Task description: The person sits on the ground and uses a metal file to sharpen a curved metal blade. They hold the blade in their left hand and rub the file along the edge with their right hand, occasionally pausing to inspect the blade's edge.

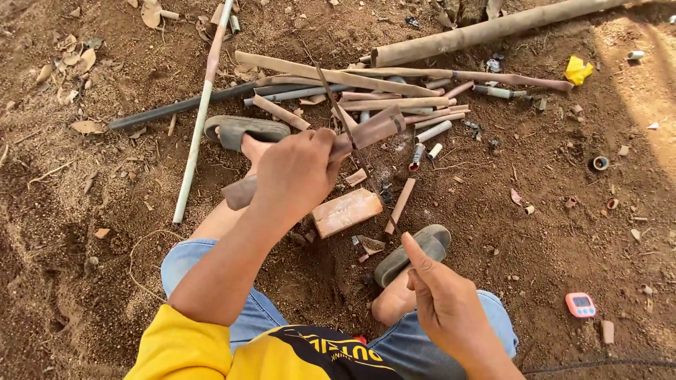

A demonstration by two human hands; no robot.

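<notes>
My left hand (296, 176) is shut around a short brown pipe piece (377, 128), held slanted above the dirt over a reddish brick (346, 211). A thin dark blade (341, 112) crosses the pipe beside that hand and runs down toward my right hand (443, 302). The right hand's fingers are curled, its thumb is raised, and it appears to grip the blade's near end. I am squatting in grey sandals, the left one (246, 130) beyond my left hand and the right one (415, 253) next to my right thumb.
A heap of cut pipe pieces (394, 98) lies past the brick. Around it lie a long thick pipe (493, 28), a white pipe (197, 134) and a dark pipe (176, 107). A pink timer (580, 304) and a yellow scrap (577, 70) sit on the dirt at right.
</notes>
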